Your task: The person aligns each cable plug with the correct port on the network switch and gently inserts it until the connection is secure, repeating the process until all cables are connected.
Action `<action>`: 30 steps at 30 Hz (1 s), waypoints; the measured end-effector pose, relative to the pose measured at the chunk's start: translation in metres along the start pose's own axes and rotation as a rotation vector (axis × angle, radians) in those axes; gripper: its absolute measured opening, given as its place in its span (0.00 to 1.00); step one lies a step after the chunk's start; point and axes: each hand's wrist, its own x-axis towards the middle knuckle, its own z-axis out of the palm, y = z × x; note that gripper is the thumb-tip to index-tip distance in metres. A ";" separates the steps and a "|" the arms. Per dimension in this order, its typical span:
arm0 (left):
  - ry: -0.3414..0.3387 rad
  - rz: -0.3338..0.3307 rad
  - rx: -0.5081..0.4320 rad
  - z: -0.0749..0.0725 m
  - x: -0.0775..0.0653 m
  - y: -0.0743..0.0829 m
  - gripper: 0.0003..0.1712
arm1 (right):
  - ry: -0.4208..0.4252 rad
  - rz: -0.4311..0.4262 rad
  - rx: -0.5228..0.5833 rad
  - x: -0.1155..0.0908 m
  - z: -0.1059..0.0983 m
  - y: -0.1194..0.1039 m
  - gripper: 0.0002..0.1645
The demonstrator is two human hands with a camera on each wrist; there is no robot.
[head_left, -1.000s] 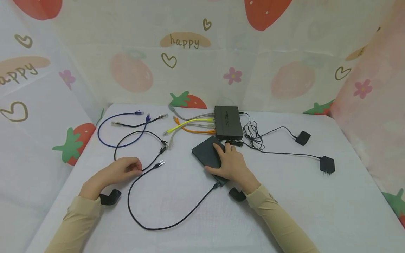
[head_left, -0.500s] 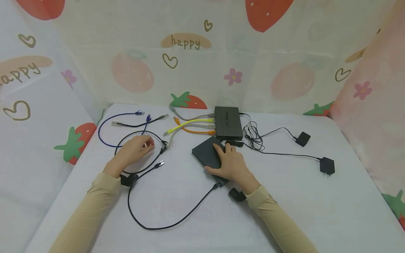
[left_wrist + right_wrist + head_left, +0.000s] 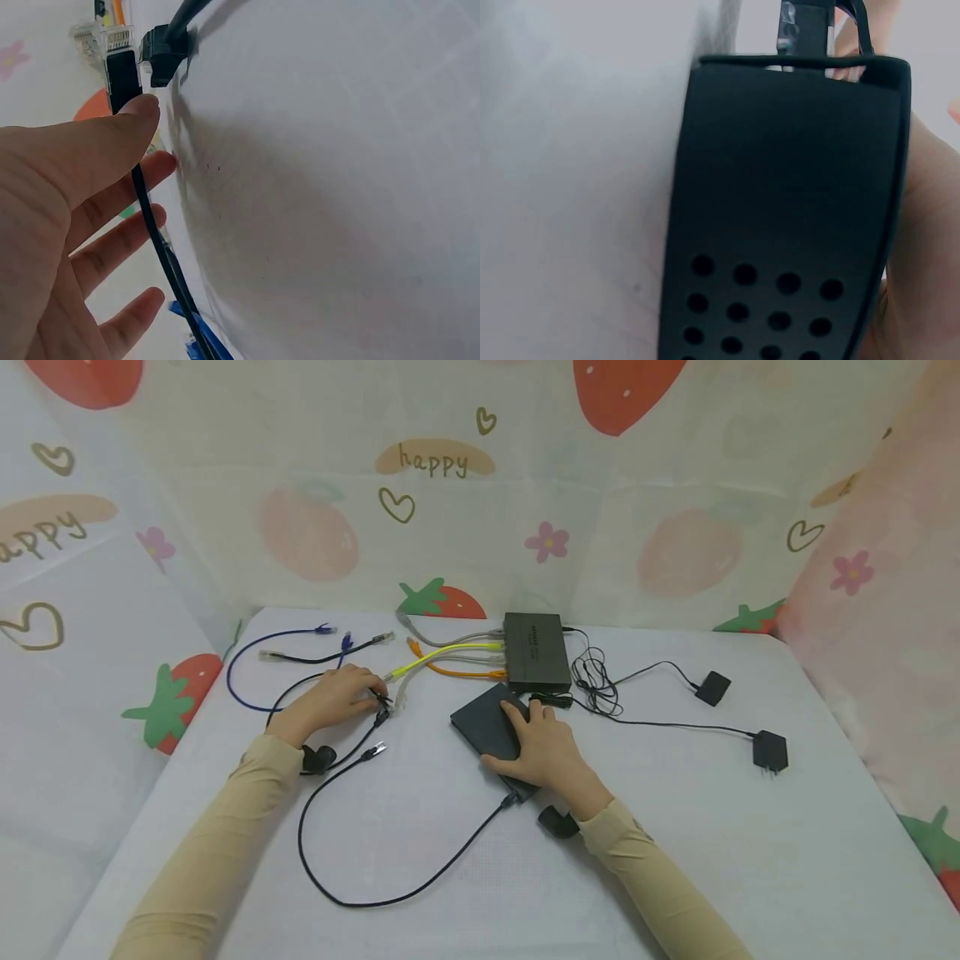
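My left hand [image 3: 330, 703] pinches a black network cable just behind its plug [image 3: 122, 75]. Thumb and index finger meet there, and the other fingers stand apart in the left wrist view. Close by, another black plug [image 3: 163, 54] lies on the table. My right hand [image 3: 553, 756] holds a flat black network switch [image 3: 486, 720], with thumb and fingers spread across it at opposite edges. Its vented side [image 3: 780, 172] fills much of the right wrist view. A long black cable [image 3: 360, 906] runs from its near corner and loops to the left.
Behind stands a second switch [image 3: 536, 652] with grey, yellow and orange cables plugged in. Thin power leads lead right to two black adapters [image 3: 712, 687]. A blue cable [image 3: 232, 668] and a short black cable [image 3: 322, 660] lie at the back left of the white table [image 3: 675, 827].
My left hand has moved forward and to the right across the table and taken hold of the black cable by its plug. The right hand has stayed on the switch.
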 end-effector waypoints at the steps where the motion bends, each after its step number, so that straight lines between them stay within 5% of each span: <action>1: -0.006 -0.002 -0.001 0.001 0.000 0.000 0.12 | -0.003 0.000 -0.002 0.000 0.000 0.000 0.58; 7: 0.106 0.006 0.016 0.004 -0.003 0.001 0.15 | -0.009 -0.001 -0.008 0.002 0.000 -0.001 0.58; 10: 0.144 -0.051 -0.013 0.005 -0.007 0.005 0.12 | -0.011 -0.001 -0.007 0.001 -0.001 -0.002 0.58; 16: 0.086 -0.203 -0.139 0.005 -0.014 0.013 0.10 | -0.015 0.004 -0.004 0.001 -0.003 -0.001 0.58; 30: 0.030 -0.232 -0.170 0.018 -0.024 0.021 0.18 | -0.014 0.006 0.000 0.000 0.001 0.000 0.58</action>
